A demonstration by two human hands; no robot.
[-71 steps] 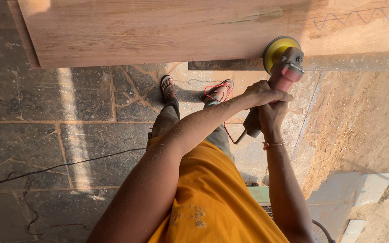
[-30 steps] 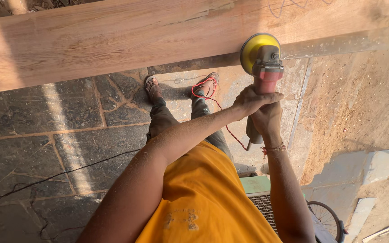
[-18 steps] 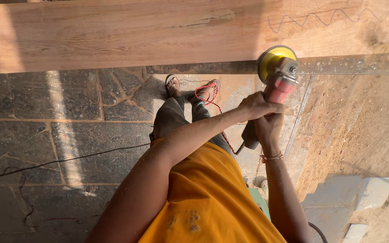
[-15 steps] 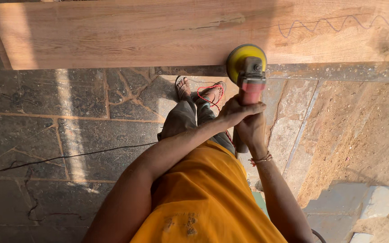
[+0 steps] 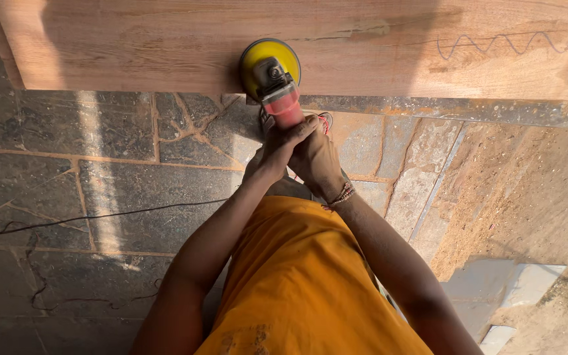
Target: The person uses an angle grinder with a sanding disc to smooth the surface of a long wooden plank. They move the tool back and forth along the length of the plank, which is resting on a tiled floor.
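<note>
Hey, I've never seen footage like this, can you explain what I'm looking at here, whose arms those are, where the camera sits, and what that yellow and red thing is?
The camera is worn on a person's head and looks straight down, so you see their own two arms and orange shirt from above. Both hands, the left hand and the right hand, are wrapped together around the red body of a handheld power sander. Its round yellow disc lies against the lower edge of a long wooden plank that runs across the top of the picture. A wavy pencil line is drawn on the plank to the right. Below is a stone-slab floor with a thin black cable trailing across it, and sandy ground to the right. A beaded bracelet sits on the right wrist.
</note>
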